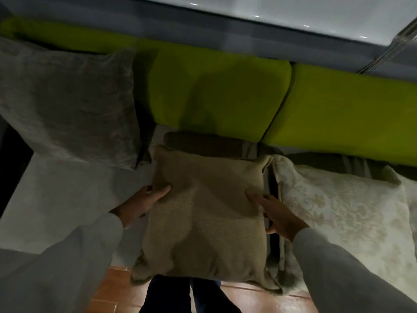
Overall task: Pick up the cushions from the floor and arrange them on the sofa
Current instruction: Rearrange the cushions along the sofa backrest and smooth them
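A person's left hand (144, 203) and right hand (275, 216) grip opposite edges of a tan cushion (203, 218) over the sofa (221, 91) seat, a grey cushion (67, 100) beyond the left hand, a patterned cushion (343, 213) beside the right

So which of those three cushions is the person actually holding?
The plain tan cushion in the middle, gripped by the left hand and right hand. The grey cushion and floral cream cushion sit untouched beside it.

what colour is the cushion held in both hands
Plain tan cushion, seen in the head view.
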The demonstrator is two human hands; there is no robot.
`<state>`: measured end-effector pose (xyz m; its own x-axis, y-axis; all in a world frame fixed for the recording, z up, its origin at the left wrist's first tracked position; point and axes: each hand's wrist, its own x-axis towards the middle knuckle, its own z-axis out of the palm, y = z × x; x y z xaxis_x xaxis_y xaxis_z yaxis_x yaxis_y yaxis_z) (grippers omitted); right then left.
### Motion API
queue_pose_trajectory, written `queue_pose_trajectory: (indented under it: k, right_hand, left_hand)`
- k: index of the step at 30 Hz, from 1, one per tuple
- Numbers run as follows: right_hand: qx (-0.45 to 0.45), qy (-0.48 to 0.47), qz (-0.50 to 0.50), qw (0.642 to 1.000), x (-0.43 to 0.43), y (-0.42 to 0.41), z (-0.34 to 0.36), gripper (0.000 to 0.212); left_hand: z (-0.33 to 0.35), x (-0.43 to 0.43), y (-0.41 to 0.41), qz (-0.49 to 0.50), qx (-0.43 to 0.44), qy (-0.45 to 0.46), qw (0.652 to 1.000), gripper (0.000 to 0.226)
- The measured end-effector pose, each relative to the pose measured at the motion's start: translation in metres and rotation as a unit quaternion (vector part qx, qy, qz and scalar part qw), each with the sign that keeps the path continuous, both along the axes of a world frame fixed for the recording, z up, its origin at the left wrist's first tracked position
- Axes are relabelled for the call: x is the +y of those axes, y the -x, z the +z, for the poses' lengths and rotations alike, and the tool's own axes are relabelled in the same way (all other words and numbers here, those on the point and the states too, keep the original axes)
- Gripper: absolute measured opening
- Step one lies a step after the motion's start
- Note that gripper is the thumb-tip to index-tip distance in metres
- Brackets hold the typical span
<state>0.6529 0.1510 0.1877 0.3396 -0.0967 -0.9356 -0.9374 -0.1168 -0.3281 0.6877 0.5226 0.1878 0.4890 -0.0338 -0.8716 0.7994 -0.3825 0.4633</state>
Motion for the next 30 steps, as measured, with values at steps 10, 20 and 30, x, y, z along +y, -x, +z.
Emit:
queue_pose_trajectory:
  k: [10,20,30]
  right_hand:
    - [-0.047,-0.027,-0.056,0.997,0.016,-0.032,0.036,0.141]
    - [-0.22,-0.047,-0.122,0.967,0.026,-0.126,0.096,0.127]
    - [-0.255,-0.013,-0.14,0.957,0.028,-0.15,0.099,0.099]
  left_hand:
    - [0.039,-0.006,-0.046,0.062,-0.058,0.111,0.99,0.069]
    - [0.091,-0.001,-0.144,0.121,-0.216,0.168,0.954,0.096]
    - [0.09,0.008,-0.182,0.114,-0.266,0.137,0.947,0.088]
